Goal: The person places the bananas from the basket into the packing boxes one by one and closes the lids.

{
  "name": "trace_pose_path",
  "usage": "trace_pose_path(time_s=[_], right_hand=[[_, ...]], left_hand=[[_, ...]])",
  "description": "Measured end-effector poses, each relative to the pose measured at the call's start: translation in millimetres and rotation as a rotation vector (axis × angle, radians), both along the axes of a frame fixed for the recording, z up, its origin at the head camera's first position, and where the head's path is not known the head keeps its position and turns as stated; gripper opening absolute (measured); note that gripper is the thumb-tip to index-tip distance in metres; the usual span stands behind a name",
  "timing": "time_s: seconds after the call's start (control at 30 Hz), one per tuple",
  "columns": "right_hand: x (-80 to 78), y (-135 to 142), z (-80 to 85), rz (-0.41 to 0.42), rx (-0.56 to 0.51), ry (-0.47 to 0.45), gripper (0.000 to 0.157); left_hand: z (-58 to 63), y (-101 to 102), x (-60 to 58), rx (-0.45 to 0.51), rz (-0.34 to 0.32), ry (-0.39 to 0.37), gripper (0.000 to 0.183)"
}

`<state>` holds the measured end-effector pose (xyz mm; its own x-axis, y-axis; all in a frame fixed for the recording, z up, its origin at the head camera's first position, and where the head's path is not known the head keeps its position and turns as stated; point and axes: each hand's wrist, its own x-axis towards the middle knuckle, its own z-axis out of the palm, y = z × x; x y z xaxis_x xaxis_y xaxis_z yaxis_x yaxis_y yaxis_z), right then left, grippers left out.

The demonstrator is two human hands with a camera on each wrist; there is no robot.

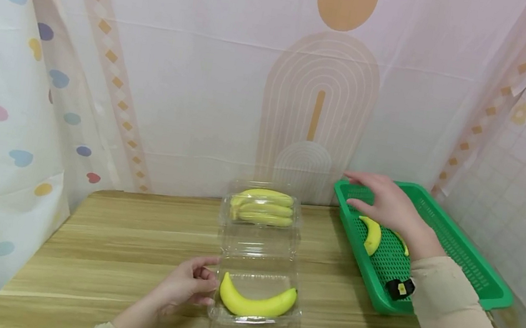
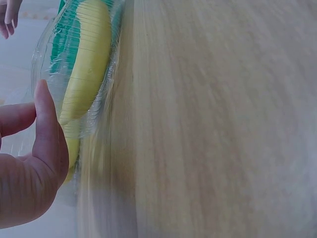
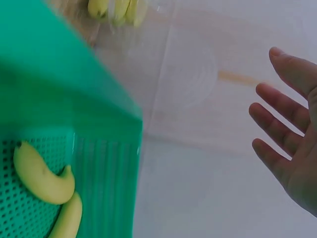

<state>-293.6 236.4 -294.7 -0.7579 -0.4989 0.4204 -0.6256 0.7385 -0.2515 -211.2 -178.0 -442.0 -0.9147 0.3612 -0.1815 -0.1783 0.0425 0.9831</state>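
Observation:
A clear plastic clamshell box (image 1: 241, 319) lies open on the wooden table, with one yellow banana (image 1: 255, 304) in its front half. My left hand (image 1: 187, 288) is at the box's left edge, its fingertips touching the plastic; in the left wrist view a finger (image 2: 47, 119) stands against the clear wall. Behind lie several bananas (image 1: 264, 207) under clear plastic. Over the rear left part of a green basket (image 1: 429, 215) hovers my right hand (image 1: 383, 203), empty, fingers apart. Inside that basket are a banana (image 1: 372, 236) and another banana (image 1: 403, 244), partly hidden by the arm.
The basket stands on the right side of the wooden table (image 1: 132, 235), close to the back curtain (image 1: 202, 94). A spotted curtain (image 1: 22, 113) hangs along the left. A black strap (image 1: 399, 288) with a small device is on the right wrist.

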Motion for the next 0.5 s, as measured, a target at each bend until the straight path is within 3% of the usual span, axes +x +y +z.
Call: trace_pose_path(time_s=[0.27,0.5], right_hand=[[-19.5,26,-6.2,-0.057,-0.013,-0.056,0.058],[-32.8,47,-16.9,-0.114,-0.088,-0.085,0.059]], left_hand=[[0.5,0,0.2,-0.005,0.009,-0.001,0.069],[1.9,-1,1.9,-0.005,0.008,0.003,0.069]])
